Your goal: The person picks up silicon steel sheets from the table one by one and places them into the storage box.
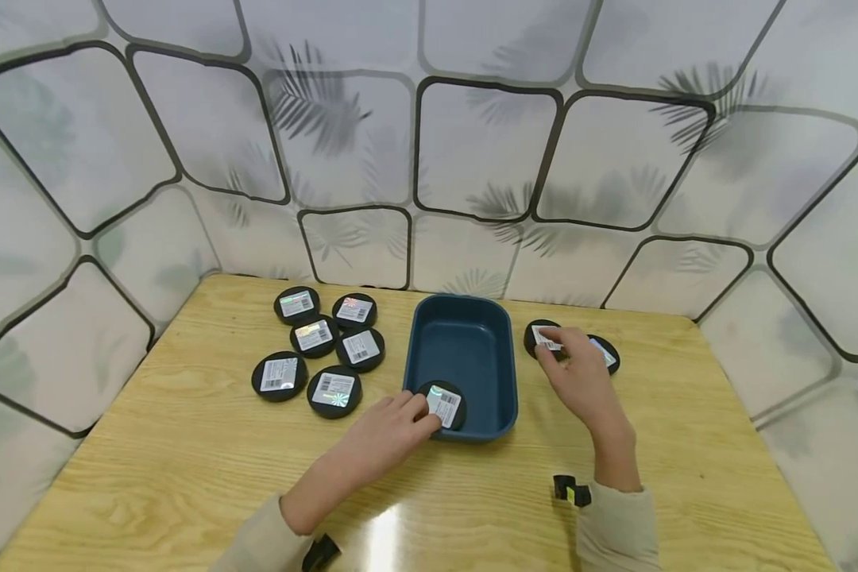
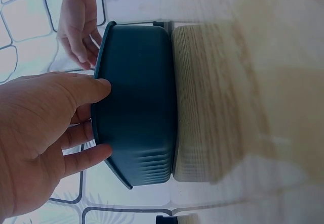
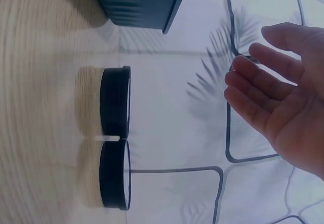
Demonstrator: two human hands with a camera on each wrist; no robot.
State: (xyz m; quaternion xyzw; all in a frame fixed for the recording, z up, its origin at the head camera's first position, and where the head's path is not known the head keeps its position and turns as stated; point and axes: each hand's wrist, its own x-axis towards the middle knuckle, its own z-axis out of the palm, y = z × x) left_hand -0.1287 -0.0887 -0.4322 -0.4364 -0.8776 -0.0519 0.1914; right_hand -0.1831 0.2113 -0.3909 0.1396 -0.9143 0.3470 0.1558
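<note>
Disc (image 1: 446,405), black with a white label, sits inside the near end of a blue bin (image 1: 461,342). At the bin's rim is the left hand (image 1: 386,433), its fingers curved and apart; whether they hold the disc I cannot tell. Right of the bin, the right hand (image 1: 582,381) hovers above two more discs (image 1: 608,356), touching neither, fingers loosely curved. Six others (image 1: 334,391) lie left on the wooden surface (image 1: 150,445), before a leaf-patterned backdrop (image 1: 486,151).
</note>
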